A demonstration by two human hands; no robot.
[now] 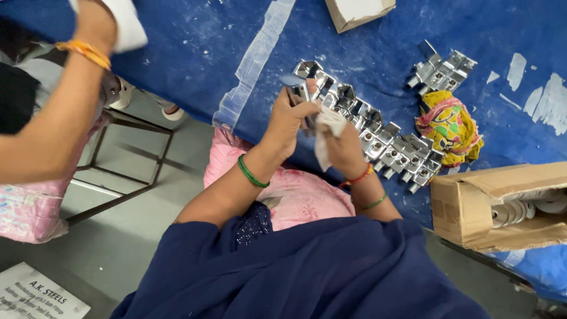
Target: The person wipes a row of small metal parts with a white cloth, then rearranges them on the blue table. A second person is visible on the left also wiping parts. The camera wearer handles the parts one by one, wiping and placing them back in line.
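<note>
My left hand (290,121) grips a shiny chrome metal fitting (299,90) and holds it up over the edge of the blue-covered table (195,47). Pressed against that fitting is a white cloth (326,133), which my right hand (342,147) holds. Just beyond both hands, a long row of several similar chrome fittings (378,139) lies on the table, running diagonally from upper left to lower right. Green bangles sit on both wrists, and a red one on the right.
A second cluster of chrome fittings (442,71) and a crumpled colourful rag (449,127) lie to the right. An open cardboard box (490,207) holds white rings. Another small box (357,12) is at the top. Another person's arm (53,118) reaches in at left, above a metal stool frame (127,159).
</note>
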